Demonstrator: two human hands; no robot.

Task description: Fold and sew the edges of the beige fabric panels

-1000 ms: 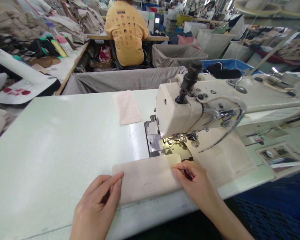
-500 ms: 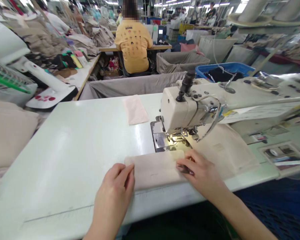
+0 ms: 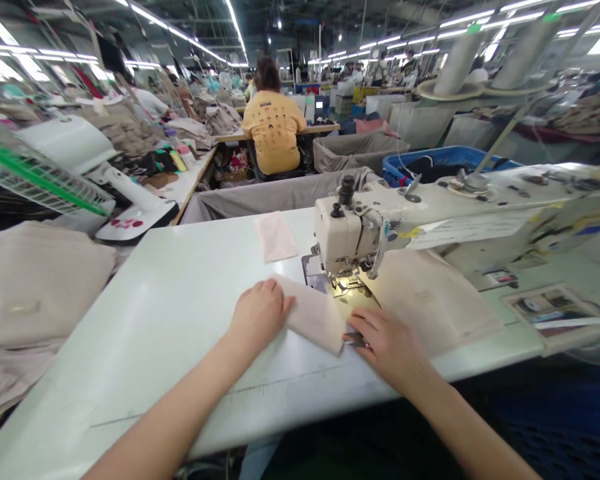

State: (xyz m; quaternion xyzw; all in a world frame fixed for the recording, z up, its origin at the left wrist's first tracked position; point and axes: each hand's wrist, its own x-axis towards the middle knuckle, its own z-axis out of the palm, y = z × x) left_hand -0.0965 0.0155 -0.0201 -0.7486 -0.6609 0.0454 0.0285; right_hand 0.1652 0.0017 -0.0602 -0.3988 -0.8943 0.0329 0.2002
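Note:
A folded beige fabric piece [image 3: 313,313] lies aslant on the table in front of the sewing machine [image 3: 343,230]. My left hand [image 3: 261,308] is closed on its far left end, fingers curled over the edge. At the near right end is my right hand [image 3: 387,343], closed around small dark metal thread snips [image 3: 355,339], with their tips by the fabric's edge. Whether the right fingers also pinch the cloth is hidden. Light falls on the metal needle plate [image 3: 353,290], just beyond the fabric.
A larger beige panel [image 3: 430,300] lies right of the needle. A small pink cloth piece [image 3: 276,237] rests farther back on the pale table [image 3: 195,287]. Stacked fabric [image 3: 35,287] and a fan [image 3: 70,160] stand left. A person in a yellow shirt [image 3: 273,130] sits ahead.
The fabric piece has turned, its left end swinging away from me and its right end toward me. My left hand has moved forward with it. The head view has tilted up.

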